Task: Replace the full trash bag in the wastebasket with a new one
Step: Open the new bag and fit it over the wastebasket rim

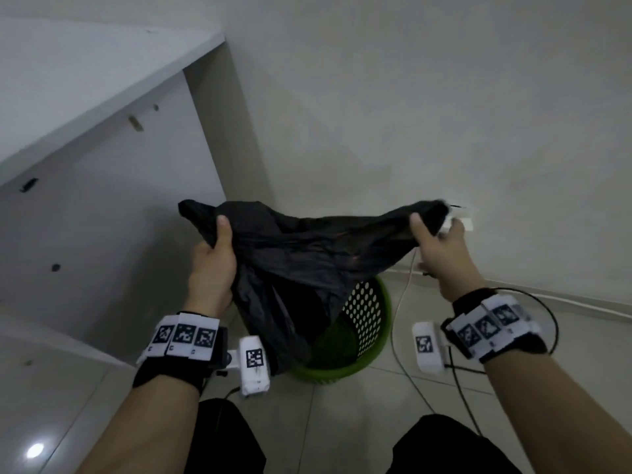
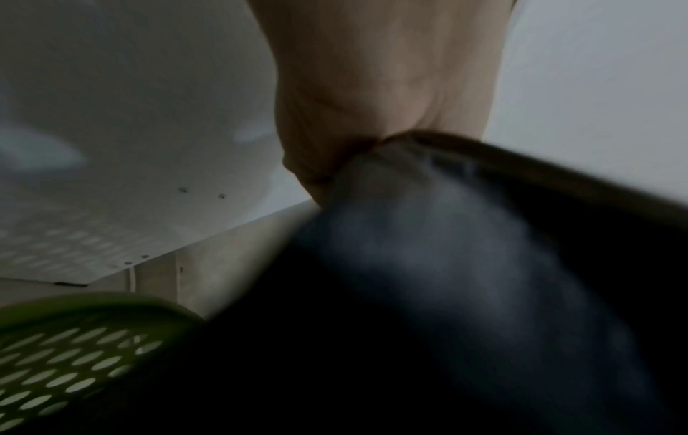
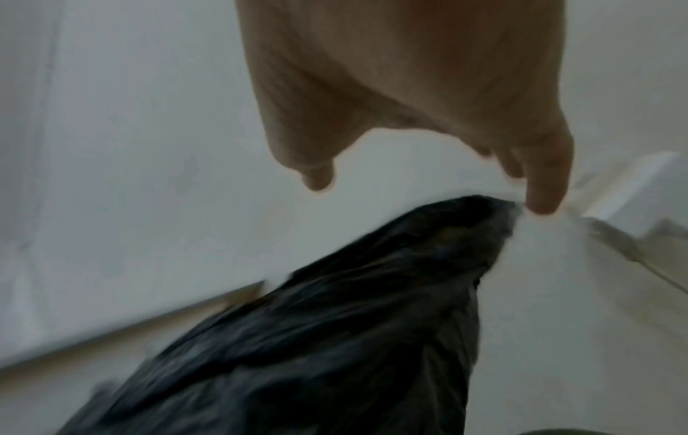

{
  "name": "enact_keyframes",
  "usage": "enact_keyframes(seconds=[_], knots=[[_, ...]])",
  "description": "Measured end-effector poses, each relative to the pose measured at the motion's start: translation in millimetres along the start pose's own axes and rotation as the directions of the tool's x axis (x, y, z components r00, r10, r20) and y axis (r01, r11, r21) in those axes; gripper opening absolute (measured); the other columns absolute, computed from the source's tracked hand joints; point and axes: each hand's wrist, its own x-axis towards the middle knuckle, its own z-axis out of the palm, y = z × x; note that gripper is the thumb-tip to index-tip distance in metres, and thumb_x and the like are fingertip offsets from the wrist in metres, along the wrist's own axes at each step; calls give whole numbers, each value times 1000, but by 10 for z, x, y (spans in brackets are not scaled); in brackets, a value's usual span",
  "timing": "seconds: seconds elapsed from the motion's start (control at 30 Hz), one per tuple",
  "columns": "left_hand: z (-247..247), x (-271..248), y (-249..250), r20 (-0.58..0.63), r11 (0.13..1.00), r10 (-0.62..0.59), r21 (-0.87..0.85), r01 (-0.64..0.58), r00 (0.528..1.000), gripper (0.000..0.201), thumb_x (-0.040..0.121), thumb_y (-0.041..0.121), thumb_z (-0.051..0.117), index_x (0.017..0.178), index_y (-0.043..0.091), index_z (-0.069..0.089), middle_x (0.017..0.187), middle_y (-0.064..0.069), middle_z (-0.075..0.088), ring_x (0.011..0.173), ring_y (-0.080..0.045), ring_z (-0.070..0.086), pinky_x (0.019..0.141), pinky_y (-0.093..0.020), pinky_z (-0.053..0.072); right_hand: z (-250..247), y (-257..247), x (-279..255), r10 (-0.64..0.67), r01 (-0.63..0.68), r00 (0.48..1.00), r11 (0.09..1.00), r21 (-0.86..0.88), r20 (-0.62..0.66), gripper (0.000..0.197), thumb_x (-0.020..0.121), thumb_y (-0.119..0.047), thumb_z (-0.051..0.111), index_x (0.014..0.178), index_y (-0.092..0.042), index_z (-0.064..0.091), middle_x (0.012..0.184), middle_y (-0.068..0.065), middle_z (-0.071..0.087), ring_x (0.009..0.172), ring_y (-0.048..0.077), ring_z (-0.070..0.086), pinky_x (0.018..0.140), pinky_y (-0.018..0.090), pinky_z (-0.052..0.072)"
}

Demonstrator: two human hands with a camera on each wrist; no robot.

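A black trash bag (image 1: 307, 254) hangs stretched above the green perforated wastebasket (image 1: 369, 313), its lower part still inside the basket. My left hand (image 1: 215, 254) grips the bag's left edge, thumb on top. In the left wrist view that hand (image 2: 372, 88) bunches the bag (image 2: 446, 294) beside the basket rim (image 2: 74, 353). My right hand (image 1: 434, 234) is at the bag's right corner. In the blurred right wrist view this hand (image 3: 409, 73) has its thumb apart from the fingers (image 3: 543, 203), and the bag's tip (image 3: 484, 212) only touches a fingertip.
A white desk side panel (image 1: 102, 200) stands close on the left and a white wall (image 1: 410, 97) rises behind. A white cable (image 1: 400, 302) and a white socket block (image 1: 465, 222) lie to the right of the basket. My knees are at the bottom edge, on the tiled floor (image 1: 342, 405).
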Motion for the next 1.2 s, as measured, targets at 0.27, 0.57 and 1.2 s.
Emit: enact_keyframes(seconds=[0.27, 0.57, 1.2], knots=[[283, -160, 40, 302, 979, 79, 157, -131, 950, 53, 94, 58, 48, 102, 11, 71, 89, 2, 73, 84, -10, 69, 63, -20, 52, 947, 76, -564, -174, 687, 640, 566, -456, 748, 72, 73, -62, 72, 134, -26, 57, 136, 2, 61, 131, 23, 51, 115, 40, 30], [48, 438, -669, 252, 933, 42, 336, -129, 967, 52, 90, 31, 70, 134, 7, 55, 130, -10, 63, 120, -27, 60, 102, -41, 48, -557, -793, 129, -584, 477, 811, 685, -550, -24, 17, 82, 0, 50, 92, -9, 61, 84, 7, 58, 80, 20, 52, 67, 24, 31], [712, -97, 504, 389, 811, 527, 34, -584, 755, 15, 81, 5, 64, 78, 19, 64, 74, 9, 66, 66, 3, 61, 63, -22, 51, -57, -663, -252, -252, 679, 687, 557, -478, 682, 125, 52, -81, 74, 156, -40, 16, 161, -7, 26, 148, 14, 25, 120, 36, 24]])
